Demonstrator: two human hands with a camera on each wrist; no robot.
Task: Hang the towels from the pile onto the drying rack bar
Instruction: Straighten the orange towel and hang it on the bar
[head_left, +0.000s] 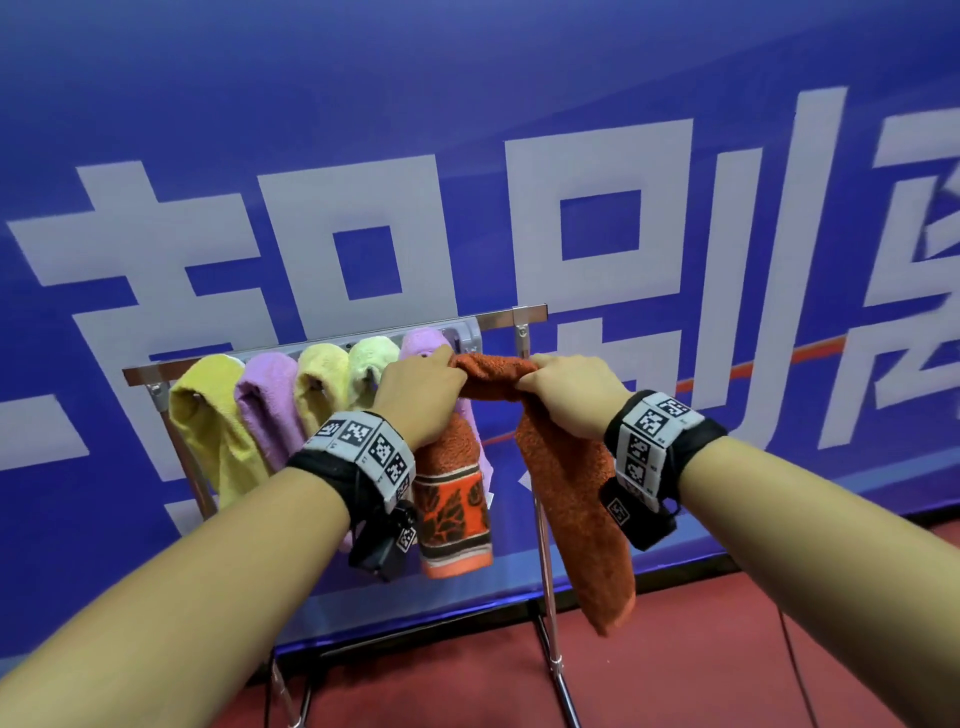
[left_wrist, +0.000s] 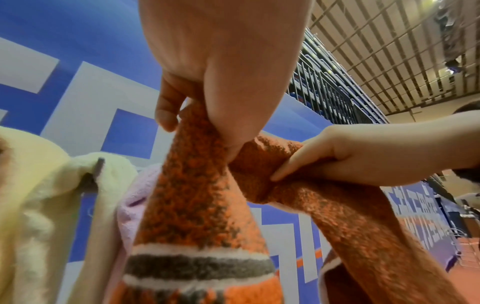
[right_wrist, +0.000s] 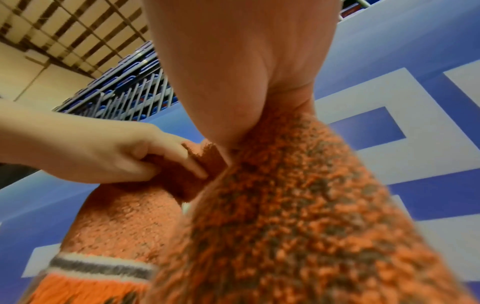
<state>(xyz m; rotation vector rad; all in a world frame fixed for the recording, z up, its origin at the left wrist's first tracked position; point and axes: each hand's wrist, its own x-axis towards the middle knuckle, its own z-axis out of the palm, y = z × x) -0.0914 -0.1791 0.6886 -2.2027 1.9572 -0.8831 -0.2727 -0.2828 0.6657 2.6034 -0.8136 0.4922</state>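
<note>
We see both hands gripping one orange towel (head_left: 493, 376) at the top of the rack (head_left: 519, 317). The left hand (head_left: 421, 395) has its fingers (left_wrist: 166, 111) curled round the bunched cloth, and from it one end hangs straight down, showing a patterned band with brown and white stripes. The right hand (head_left: 576, 395) grips the towel just beside it, fingers (left_wrist: 291, 164) closed on the fold, and the other end drops from it at a slant towards the red floor (head_left: 727, 649). The towel's middle runs between the two hands; whether it rests on the bar we cannot tell. To the left five more towels hang side by side on the bar: yellow (head_left: 208, 410), purple (head_left: 265, 395), yellow (head_left: 317, 379), pale green (head_left: 369, 364) and purple (head_left: 421, 340). Behind stands a blue banner (head_left: 467, 130) with large white characters.
</note>
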